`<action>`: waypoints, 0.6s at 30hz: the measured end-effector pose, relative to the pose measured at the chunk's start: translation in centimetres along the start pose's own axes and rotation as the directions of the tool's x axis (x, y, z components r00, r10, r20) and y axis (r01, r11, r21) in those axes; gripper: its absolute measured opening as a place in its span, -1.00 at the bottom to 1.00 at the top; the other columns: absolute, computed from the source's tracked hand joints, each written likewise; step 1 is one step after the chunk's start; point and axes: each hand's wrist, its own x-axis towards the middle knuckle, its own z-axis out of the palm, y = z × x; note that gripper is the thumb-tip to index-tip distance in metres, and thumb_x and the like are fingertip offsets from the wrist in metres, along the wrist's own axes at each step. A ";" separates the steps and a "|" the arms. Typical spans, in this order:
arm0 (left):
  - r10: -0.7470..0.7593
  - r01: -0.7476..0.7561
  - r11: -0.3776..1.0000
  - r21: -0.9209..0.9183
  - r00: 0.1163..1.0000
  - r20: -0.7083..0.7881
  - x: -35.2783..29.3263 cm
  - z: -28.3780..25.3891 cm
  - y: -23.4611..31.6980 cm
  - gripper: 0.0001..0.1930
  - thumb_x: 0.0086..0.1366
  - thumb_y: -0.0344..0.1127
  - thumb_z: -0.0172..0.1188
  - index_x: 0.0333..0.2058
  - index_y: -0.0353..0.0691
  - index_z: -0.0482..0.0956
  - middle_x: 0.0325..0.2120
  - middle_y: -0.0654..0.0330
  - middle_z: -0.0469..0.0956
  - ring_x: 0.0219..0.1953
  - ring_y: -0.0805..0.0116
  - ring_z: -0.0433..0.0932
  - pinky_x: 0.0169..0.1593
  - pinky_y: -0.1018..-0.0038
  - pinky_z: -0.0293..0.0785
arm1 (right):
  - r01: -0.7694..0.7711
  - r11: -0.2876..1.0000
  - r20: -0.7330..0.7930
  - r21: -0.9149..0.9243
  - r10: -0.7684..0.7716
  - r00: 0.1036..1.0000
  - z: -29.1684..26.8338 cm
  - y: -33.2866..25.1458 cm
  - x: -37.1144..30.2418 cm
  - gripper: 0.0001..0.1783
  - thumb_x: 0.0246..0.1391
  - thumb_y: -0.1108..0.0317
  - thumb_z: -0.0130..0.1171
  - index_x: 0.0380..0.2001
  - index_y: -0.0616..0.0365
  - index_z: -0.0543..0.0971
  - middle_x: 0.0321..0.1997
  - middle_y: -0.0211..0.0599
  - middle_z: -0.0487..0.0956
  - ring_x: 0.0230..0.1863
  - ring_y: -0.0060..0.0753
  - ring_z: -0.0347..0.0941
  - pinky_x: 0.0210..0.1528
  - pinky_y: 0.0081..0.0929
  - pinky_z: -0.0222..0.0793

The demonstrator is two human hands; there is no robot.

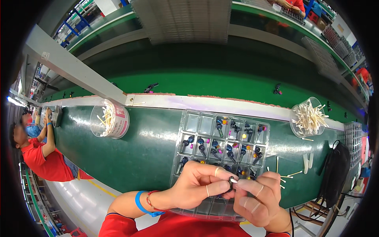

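Note:
My left hand (197,185) pinches a small dark earbud (231,184) between thumb and fingers. My right hand (258,199) is closed on a cotton swab, whose white tip (234,181) touches the earbud; its stick is hidden by my fingers. Both hands meet over the near part of a clear plastic tray (192,123) divided into compartments. Several dark earbuds (231,153) with pink, yellow or orange bits lie in its cells. Bands circle some fingers on both hands, and a blue wristband is on my left wrist.
Tubs of cotton swabs stand left (120,122) and right (302,126). Loose swabs (294,173) lie right of the tray, near a black bag (335,170). Beyond the white ledge, a green conveyor (221,85) carries earbuds. A co-worker in red (45,158) works at far left.

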 end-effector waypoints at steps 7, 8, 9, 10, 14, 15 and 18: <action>0.016 -0.016 1.000 -0.003 1.000 0.005 -0.1 0.1 0.0 -0.77 0.49 -0.59 0.14 0.05 -0.48 0.64 -0.17 0.03 0.72 -0.17 0.39 0.70 -0.02 0.42 0.68 | 0.037 0.999 0.029 -0.028 -0.036 0.999 -0.1 -0.4 0.7 -0.49 -0.17 0.80 0.35 -0.31 0.06 0.31 -0.24 -0.17 0.68 -0.43 -0.27 0.41 -0.45 -0.32 0.26; 0.026 -0.026 1.000 -0.004 1.000 0.002 -0.1 0.1 -0.1 -0.77 0.49 -0.59 0.15 0.05 -0.48 0.64 -0.17 0.03 0.72 -0.17 0.39 0.70 -0.02 0.43 0.68 | 0.034 0.999 0.025 -0.031 -0.033 0.999 0.0 -0.4 0.9 -0.49 -0.17 0.80 0.35 -0.33 0.07 0.30 -0.25 -0.15 0.68 -0.45 -0.28 0.40 -0.46 -0.33 0.24; 0.035 -0.035 0.999 -0.005 0.999 -0.002 -0.1 0.1 -0.2 -0.77 0.48 -0.59 0.15 0.05 -0.48 0.64 -0.16 0.03 0.72 -0.17 0.39 0.70 -0.03 0.43 0.68 | 0.031 0.999 0.021 -0.034 -0.030 0.999 0.1 -0.4 1.0 -0.50 -0.17 0.80 0.34 -0.36 0.08 0.28 -0.25 -0.14 0.68 -0.46 -0.29 0.40 -0.47 -0.34 0.23; 0.044 -0.044 0.999 -0.006 0.999 -0.005 -0.1 0.0 -0.3 -0.77 0.48 -0.59 0.16 0.05 -0.47 0.64 -0.16 0.03 0.72 -0.17 0.39 0.70 -0.03 0.43 0.68 | 0.034 0.999 0.018 -0.032 -0.033 0.999 0.1 -0.4 0.8 -0.49 -0.16 0.80 0.35 -0.38 0.08 0.26 -0.26 -0.12 0.68 -0.48 -0.30 0.38 -0.48 -0.35 0.21; 0.065 -0.064 0.997 0.047 0.998 -0.020 -0.2 -0.2 -0.7 -0.77 0.47 -0.61 0.17 0.04 -0.47 0.65 -0.15 0.02 0.72 -0.12 0.36 0.70 0.00 0.41 0.71 | 0.054 0.996 -0.021 -0.077 -0.056 0.998 0.9 0.0 0.3 -0.54 -0.10 0.66 0.43 -0.50 0.09 0.27 -0.25 -0.08 0.70 -0.50 -0.38 0.37 -0.50 -0.44 0.18; 0.083 -0.082 0.996 0.041 0.996 -0.037 -0.2 -0.1 -0.9 -0.77 0.46 -0.62 0.17 0.04 -0.46 0.65 -0.14 0.01 0.72 -0.11 0.35 0.71 0.01 0.40 0.71 | 0.061 0.993 -0.037 -0.100 -0.065 0.997 1.2 0.2 0.2 -0.55 -0.06 0.60 0.46 -0.54 0.10 0.29 -0.23 -0.07 0.72 -0.49 -0.41 0.37 -0.50 -0.49 0.19; 0.138 -0.129 0.988 0.086 0.986 -0.096 -0.4 0.1 -1.6 -0.76 0.44 -0.66 0.17 0.03 -0.45 0.65 -0.12 0.00 0.71 -0.07 0.34 0.70 0.04 0.37 0.73 | 0.059 0.988 -0.059 -0.144 -0.068 0.996 1.8 0.4 0.4 -0.56 -0.07 0.65 0.41 -0.55 0.11 0.27 -0.27 -0.06 0.70 -0.53 -0.41 0.33 -0.53 -0.50 0.15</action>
